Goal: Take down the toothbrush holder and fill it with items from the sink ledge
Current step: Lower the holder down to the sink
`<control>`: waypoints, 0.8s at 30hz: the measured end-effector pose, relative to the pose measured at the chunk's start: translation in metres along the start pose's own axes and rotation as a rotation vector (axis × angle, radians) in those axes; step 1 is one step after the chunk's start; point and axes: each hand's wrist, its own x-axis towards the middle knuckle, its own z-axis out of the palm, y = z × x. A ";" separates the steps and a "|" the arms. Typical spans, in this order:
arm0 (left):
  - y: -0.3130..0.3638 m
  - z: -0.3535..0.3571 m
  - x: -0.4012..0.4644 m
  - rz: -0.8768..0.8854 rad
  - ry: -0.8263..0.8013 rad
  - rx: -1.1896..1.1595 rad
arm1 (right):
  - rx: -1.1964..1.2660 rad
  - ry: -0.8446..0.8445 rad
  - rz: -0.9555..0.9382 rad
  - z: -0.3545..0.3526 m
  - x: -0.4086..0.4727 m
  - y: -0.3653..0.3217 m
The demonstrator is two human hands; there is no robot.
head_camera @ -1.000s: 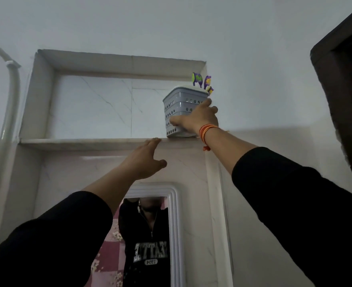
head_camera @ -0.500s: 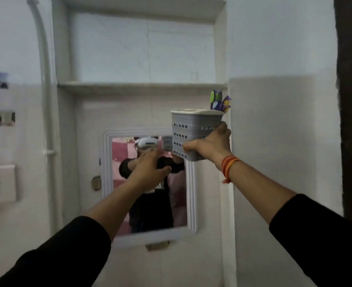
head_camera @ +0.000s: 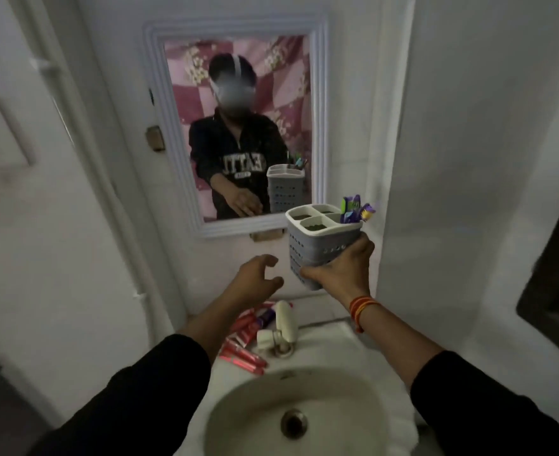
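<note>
holder (head_camera: 321,245) now coming down off shelf | right grip (head_camera: 340,274) clasping it | left grip (head_camera: 255,281) spread empty, above ledge tubes (head_camera: 242,343) | filling next

A grey holder (head_camera: 317,245) is held by the right hand (head_camera: 340,274) above the sink (head_camera: 337,340); the left hand (head_camera: 255,281) is spread open beside it.

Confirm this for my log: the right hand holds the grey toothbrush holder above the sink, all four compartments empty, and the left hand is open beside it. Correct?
Not quite. In the head view the toothbrush holder in the right hand has colourful items in its right rear compartment; the other three look empty. The left hand is open beside it.
</note>
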 end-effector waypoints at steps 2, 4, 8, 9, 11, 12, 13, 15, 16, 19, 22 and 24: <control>-0.014 0.018 0.006 -0.041 -0.054 0.021 | -0.042 -0.019 0.024 0.013 -0.015 0.031; -0.027 0.034 0.015 -0.082 -0.129 0.062 | -0.088 -0.023 0.041 0.025 -0.028 0.060; -0.048 0.060 0.039 -0.136 -0.196 0.167 | -0.143 -0.060 0.058 0.047 -0.045 0.113; -0.052 0.065 0.045 -0.149 -0.199 0.190 | -0.154 -0.075 0.065 0.052 -0.048 0.125; -0.060 0.073 0.056 -0.190 -0.213 0.211 | -0.154 -0.111 0.089 0.059 -0.054 0.145; -0.064 0.076 0.061 -0.211 -0.221 0.219 | -0.138 -0.131 0.109 0.063 -0.057 0.153; -0.070 0.080 0.067 -0.222 -0.223 0.225 | -0.123 -0.148 0.130 0.066 -0.060 0.160; -0.081 0.086 0.076 -0.244 -0.240 0.250 | -0.110 -0.164 0.149 0.070 -0.067 0.171; -0.085 0.089 0.080 -0.261 -0.252 0.265 | -0.113 -0.169 0.147 0.072 -0.071 0.176; -0.094 0.097 0.091 -0.263 -0.285 0.309 | -0.138 -0.184 0.145 0.076 -0.080 0.191; -0.092 0.103 0.098 -0.235 -0.334 0.358 | -0.141 -0.185 0.147 0.079 -0.086 0.203; -0.088 0.104 0.098 -0.224 -0.379 0.413 | -0.106 -0.185 0.163 0.082 -0.088 0.207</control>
